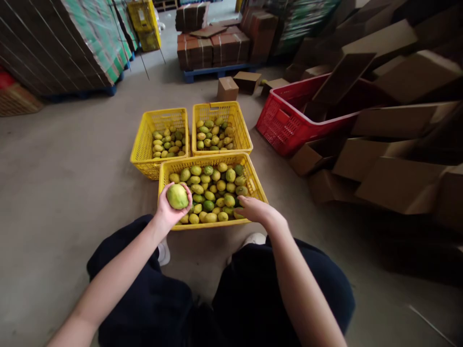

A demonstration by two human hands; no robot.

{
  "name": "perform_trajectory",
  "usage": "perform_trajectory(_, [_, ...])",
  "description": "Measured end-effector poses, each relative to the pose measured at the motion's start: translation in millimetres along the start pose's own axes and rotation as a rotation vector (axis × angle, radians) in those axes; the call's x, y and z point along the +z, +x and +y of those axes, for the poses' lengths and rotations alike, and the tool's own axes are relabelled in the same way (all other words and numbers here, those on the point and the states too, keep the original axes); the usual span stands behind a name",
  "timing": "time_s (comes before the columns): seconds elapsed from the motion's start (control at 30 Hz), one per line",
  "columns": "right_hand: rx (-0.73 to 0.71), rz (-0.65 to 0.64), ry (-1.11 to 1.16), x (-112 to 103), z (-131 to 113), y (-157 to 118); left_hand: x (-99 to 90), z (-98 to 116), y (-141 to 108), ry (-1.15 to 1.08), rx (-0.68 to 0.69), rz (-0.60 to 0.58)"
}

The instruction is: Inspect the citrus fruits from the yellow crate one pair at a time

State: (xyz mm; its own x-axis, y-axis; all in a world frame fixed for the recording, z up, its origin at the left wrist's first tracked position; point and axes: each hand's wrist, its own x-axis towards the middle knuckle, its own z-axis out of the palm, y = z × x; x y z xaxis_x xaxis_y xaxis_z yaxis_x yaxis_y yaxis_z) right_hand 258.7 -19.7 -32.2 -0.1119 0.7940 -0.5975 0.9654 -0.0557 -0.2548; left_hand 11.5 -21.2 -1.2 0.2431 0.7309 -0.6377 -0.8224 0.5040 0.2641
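Over the left edge of the near yellow crate (pixel 258 190), a yellow-green lemon (pixel 177 196) sits in the palm of the left hand (pixel 172 202), its fingers curved part-open around the fruit's sides. The right hand (pixel 255 209) reaches in over the crate's right side, fingers loosely extended at the lemons (pixel 229 200) there, though I can't tell whether they touch one. Two smaller yellow crates, left (pixel 144 140) and right (pixel 244 130), stand just beyond, also holding fruit.
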Motion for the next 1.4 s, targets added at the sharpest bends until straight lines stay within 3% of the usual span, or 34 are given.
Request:
perform_trajectory(0.17, [0.174,-0.108,0.041,41.8,-2.5,65.9,-0.1,6.6,17.3,0.071,0.194,0.178])
perform_trajectory(0.33, [0.279,-0.036,0.098,77.9,5.9,114.1,-1.6,18.7,19.7,0.026,0.133,0.236])
perform_trajectory(0.5, [0.251,0.002,0.171,80.2,27.0,143.8,-3.4,20.3,21.2,0.005,0.067,0.251])
perform_trajectory(0.7, [0.161,0.034,0.157,95.5,29.9,144.9,3.9,19.2,17.0,0.051,0.113,0.268])
perform_trajectory(0.87, [0.044,0.038,0.171,109.2,20.2,136.6,2.8,30.6,14.7,0.038,0.107,0.257])
perform_trajectory(1.03, [0.014,0.011,0.148,111.1,26.8,146.2,-0.4,40.7,10.3,-0.001,0.084,0.224])
perform_trajectory(1.4, [-0.074,-0.074,-0.193,132.3,28.6,161.2,-5.6,66.3,10.6,-0.095,0.186,0.247])
